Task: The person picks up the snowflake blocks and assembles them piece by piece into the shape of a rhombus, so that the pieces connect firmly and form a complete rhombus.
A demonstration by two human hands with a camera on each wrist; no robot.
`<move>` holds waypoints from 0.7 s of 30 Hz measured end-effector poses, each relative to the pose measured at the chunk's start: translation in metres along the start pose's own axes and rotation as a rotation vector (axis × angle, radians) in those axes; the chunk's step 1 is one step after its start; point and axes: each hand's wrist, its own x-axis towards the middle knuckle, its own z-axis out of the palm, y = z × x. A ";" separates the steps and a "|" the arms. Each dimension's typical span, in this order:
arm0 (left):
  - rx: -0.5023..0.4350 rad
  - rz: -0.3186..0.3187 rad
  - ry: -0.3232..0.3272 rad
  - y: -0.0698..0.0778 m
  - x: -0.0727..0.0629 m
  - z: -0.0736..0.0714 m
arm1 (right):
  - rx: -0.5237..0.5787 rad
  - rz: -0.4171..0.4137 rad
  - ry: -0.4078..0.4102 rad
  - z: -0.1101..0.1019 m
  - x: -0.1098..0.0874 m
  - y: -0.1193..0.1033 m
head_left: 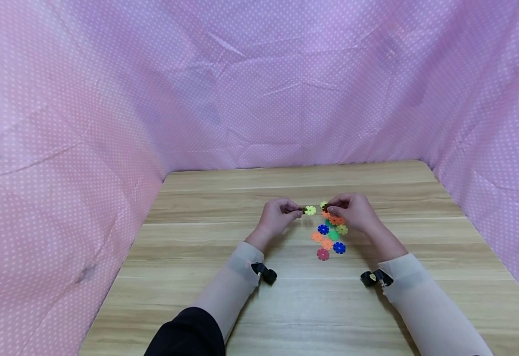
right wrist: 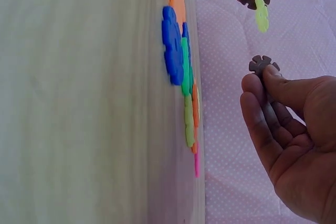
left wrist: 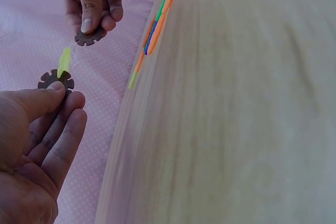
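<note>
Above the table, my left hand (head_left: 277,217) pinches a brown notched snowflake disc (left wrist: 43,81) between thumb and forefinger. A yellow notched disc (head_left: 310,210) stands slotted into that brown disc, roughly crosswise to it. To the right, my right hand (head_left: 356,210) pinches another brown notched disc (right wrist: 257,63) by its edge. In both wrist views a small gap separates the yellow disc from the right hand's brown disc. Loose discs lie below the right hand, among them a blue disc (head_left: 323,229), a green disc (head_left: 333,236) and a red disc (head_left: 323,254); the hand partly hides some.
The discs lie in a loose, overlapping group on the wooden table (head_left: 223,198), with another blue disc (head_left: 339,247) and an orange disc (head_left: 326,244) at its near end. A pink dotted cloth (head_left: 259,99) hangs behind the table and at both sides.
</note>
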 end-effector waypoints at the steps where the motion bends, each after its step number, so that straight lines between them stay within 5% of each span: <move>1: -0.001 0.000 -0.001 0.000 0.000 0.000 | 0.001 -0.005 0.001 0.001 0.000 -0.001; 21: -0.018 -0.001 -0.033 -0.001 0.008 -0.010 | 0.006 -0.049 0.009 0.017 0.004 -0.016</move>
